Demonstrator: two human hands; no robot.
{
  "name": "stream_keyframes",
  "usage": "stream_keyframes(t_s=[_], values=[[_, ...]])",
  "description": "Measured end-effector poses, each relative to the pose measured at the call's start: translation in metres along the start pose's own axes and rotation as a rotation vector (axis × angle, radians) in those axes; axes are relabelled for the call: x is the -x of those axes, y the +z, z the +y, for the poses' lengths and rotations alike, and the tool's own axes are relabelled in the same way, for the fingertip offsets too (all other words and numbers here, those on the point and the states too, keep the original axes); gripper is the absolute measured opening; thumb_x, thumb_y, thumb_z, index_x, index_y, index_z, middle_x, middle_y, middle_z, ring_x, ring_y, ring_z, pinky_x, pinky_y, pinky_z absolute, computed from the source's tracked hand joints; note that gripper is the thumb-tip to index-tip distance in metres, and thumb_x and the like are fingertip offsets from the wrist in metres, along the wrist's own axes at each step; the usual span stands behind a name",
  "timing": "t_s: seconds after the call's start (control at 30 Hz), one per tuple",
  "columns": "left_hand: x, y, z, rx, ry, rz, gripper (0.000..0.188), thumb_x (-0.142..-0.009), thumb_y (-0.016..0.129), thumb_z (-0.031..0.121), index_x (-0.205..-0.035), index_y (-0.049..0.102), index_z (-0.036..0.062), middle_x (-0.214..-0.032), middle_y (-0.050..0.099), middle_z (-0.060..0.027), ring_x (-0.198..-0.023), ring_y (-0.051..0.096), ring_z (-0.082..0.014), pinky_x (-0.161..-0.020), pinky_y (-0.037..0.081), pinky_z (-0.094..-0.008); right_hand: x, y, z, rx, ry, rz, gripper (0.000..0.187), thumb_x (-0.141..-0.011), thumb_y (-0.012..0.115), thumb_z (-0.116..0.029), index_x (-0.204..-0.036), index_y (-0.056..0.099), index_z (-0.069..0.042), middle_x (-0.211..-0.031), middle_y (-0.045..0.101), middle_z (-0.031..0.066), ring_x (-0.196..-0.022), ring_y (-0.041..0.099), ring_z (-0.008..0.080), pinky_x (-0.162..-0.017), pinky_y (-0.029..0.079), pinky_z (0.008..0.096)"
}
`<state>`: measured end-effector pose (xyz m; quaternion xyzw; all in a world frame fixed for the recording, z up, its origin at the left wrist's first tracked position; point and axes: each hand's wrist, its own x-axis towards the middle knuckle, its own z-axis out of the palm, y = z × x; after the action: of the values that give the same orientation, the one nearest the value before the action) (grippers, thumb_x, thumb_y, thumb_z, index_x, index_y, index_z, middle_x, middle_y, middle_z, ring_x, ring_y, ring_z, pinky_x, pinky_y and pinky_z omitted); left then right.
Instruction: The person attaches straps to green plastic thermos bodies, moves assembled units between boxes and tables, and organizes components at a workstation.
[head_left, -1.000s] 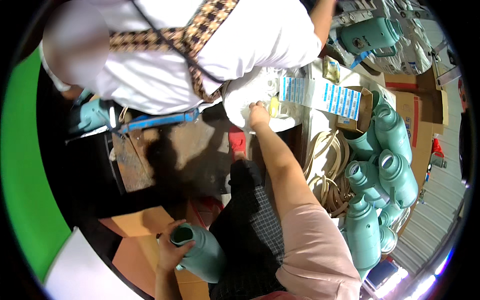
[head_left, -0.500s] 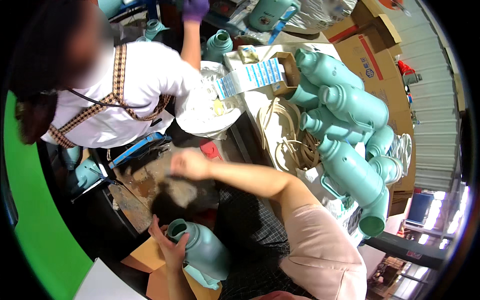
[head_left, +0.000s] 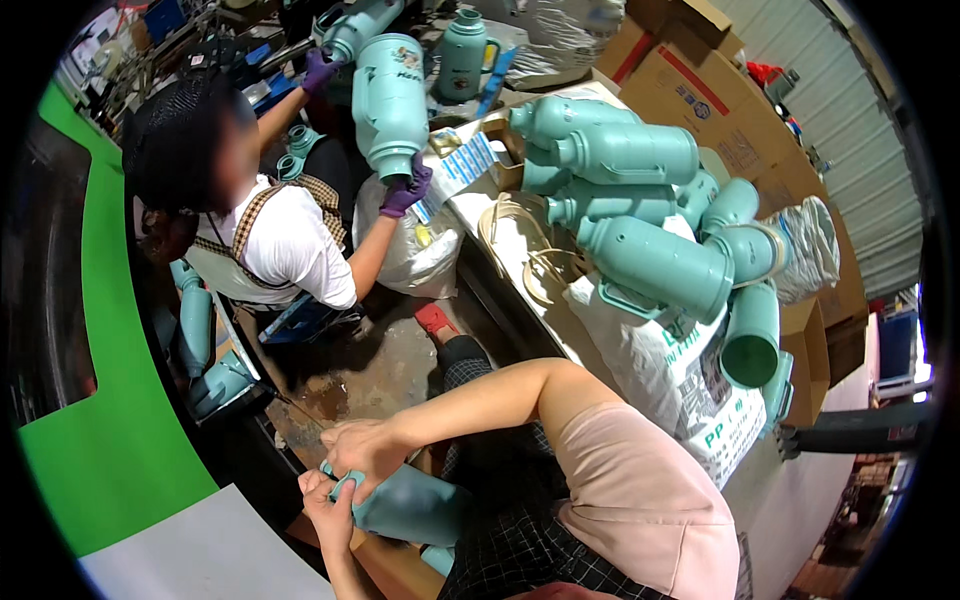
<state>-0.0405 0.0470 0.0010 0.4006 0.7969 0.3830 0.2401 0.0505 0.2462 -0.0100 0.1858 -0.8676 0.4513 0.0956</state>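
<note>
Flask steadied at the neck under both hands

Nearest, between six and seven o'clock, the flask (head_left: 415, 505) leans on its side, its neck toward ten o'clock and its base toward the wearer's lap. At seven o'clock the left hand (head_left: 328, 507) is closed around the neck, thumb and fingers at the rim. The right hand (head_left: 362, 450) is curled over the mouth from above; whether its fingers pinch anything cannot be told, since its back hides them.

The flask looks like a smooth, hollow plastic shell: probably light for its bulk, stiff, and not very fragile, though a hard knock might scuff or dent it. The round wall could slip or roll under a flat palm, so the narrowed neck seems the surest hold, with the broad body braced against the lap. Below it, at six o'clock, a teal part (head_left: 437, 560) shows by the box (head_left: 385, 567).

Farther off, at four o'clock, a white sack (head_left: 640, 350) slumps, and at two o'clock flasks lie in a pile (head_left: 655, 265), some with side handles that would offer a second grip. Farthest, toward ten o'clock, a co-worker (head_left: 290, 245) in purple gloves holds a printed flask (head_left: 390, 105) at eleven, one glove at its neck.
</note>
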Motion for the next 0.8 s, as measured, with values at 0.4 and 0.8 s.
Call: stream_keyframes(t_s=[0.4,0.8], values=[[0.014,-0.034,0.038,-0.507,0.056,-0.041,0.021,-0.09,0.058,0.003,-0.106,0.071,0.0042,-0.09,0.065,-0.017,-0.089,0.06,-0.0343,-0.082,0.047,-0.0427,-0.006,0.042,-0.045,0.256,0.222,0.006,0.038,-0.082,0.069,-0.042,-0.077,0.073,-0.005,-0.083,0.069,0.0118,-0.091,0.064,0.0325,-0.076,0.053,0.0428],[-0.033,-0.057,0.027,-0.37,0.149,-0.449,0.017,-0.065,0.08,0.005,-0.079,0.07,0.0012,-0.094,0.061,-0.009,-0.095,0.055,-0.029,-0.082,0.047,-0.0362,-0.011,0.046,-0.052,0.257,0.294,-0.066,0.038,-0.087,0.066,-0.043,-0.084,0.073,-0.005,-0.09,0.071,0.0112,-0.097,0.064,0.0316,-0.079,0.054,0.0412]])
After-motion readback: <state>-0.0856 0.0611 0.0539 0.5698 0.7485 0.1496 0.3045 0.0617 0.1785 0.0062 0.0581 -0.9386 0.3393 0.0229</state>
